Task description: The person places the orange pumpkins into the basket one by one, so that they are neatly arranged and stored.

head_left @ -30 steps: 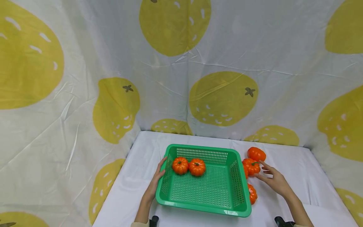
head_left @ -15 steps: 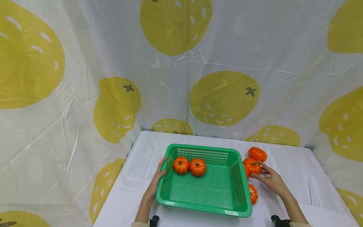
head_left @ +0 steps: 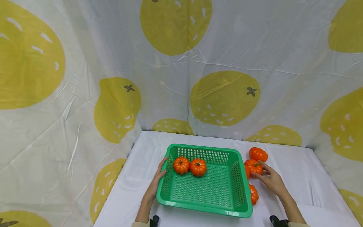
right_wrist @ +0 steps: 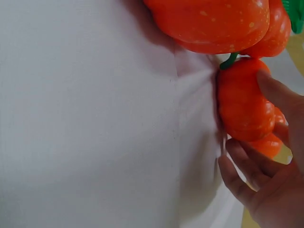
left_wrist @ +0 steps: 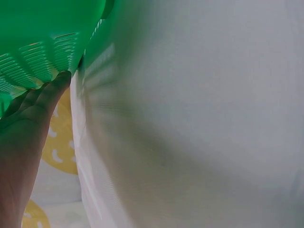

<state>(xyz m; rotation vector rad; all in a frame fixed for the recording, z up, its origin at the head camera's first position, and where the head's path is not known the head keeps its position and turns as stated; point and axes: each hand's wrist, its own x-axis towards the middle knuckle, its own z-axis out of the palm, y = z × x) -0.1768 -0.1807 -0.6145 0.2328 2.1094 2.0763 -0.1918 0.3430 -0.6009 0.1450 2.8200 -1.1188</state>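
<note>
pumpkin (head_left: pixel 253 167) nudged rightward — right hand (head_left: pixel 273 182) pinches it, left hand (head_left: pixel 154 183) holds basket (head_left: pixel 204 190) — partly hiding another pumpkin (head_left: pixel 254 194)

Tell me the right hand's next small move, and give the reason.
I'd have the right hand raise the pumpkin at its fingertips above the rim of the green basket. Its thumb and fingers are around that pumpkin, the basket has room beside its two pumpkins, and the left hand is at the basket's left side, probably steadying it.

Fruit-print sheets (head_left: pixel 164 101) walling a white-covered table (head_left: pixel 286 170) make this a curtained booth.
</note>
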